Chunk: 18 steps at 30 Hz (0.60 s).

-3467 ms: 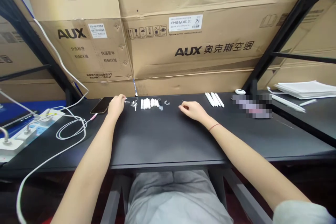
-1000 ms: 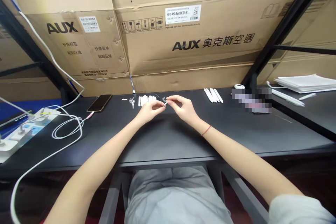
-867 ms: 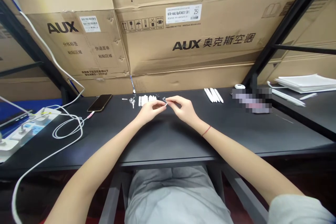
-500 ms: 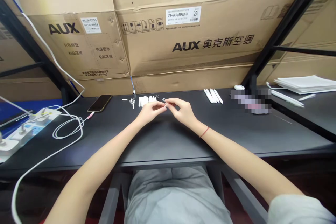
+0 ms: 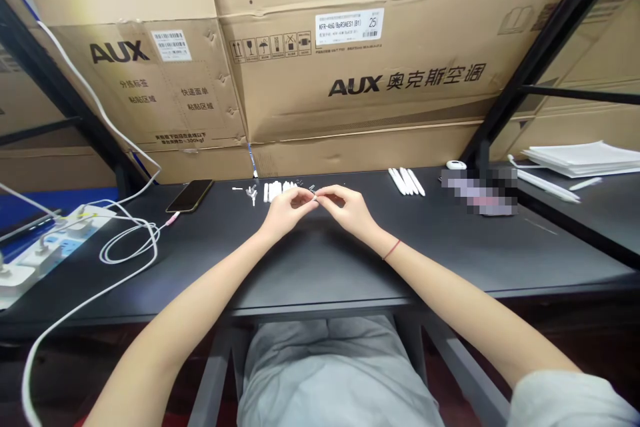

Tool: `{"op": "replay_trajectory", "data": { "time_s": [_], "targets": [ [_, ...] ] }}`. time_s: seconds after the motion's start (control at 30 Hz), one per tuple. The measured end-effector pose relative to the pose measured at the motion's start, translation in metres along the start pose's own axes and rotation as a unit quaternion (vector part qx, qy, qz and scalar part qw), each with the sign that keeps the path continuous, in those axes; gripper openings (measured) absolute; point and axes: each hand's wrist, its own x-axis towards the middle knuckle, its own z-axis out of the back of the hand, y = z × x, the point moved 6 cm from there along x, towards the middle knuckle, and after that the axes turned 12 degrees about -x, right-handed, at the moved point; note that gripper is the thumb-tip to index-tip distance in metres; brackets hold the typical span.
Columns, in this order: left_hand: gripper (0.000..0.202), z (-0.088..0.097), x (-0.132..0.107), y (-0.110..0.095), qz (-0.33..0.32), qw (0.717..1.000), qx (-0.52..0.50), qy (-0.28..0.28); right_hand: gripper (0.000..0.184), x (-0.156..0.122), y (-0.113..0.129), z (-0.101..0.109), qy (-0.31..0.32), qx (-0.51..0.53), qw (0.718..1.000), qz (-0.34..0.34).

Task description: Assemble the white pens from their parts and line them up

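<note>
Pinches a small pale part (image 5: 315,198), mostly hidden, in the fingertips of both left hand (image 5: 286,213) and right hand (image 5: 349,209), over the black table (image 5: 320,267). Seems light and stiff, perhaps slippery — best gripped lightly near the ends, without squeezing hard.

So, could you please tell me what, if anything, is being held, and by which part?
The left hand and right hand pinch a tiny whitish piece between them; which part each grips is hidden.
</note>
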Motion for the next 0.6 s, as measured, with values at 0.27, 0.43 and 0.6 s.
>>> {"op": "replay_trajectory", "data": {
  "time_s": [0.27,0.43,0.6],
  "targets": [
    [0.021,0.0024,-0.0005,-0.0047,-0.049,0.997,0.064,-0.012,0.016,-0.0002,-0.0004,-0.0013,0.013,0.018,0.999,-0.023],
    [0.024,0.0005,-0.0021,-0.0049,-0.035,0.999,0.033,-0.005,0.015,-0.0004,-0.0012,-0.0012,0.011,0.033,0.999,-0.029],
    [0.024,-0.0021,-0.0015,-0.0003,0.011,1.0,-0.021,0.013,0.012,-0.0008,-0.0015,-0.0005,0.004,0.023,1.0,-0.013]
  ]
}}
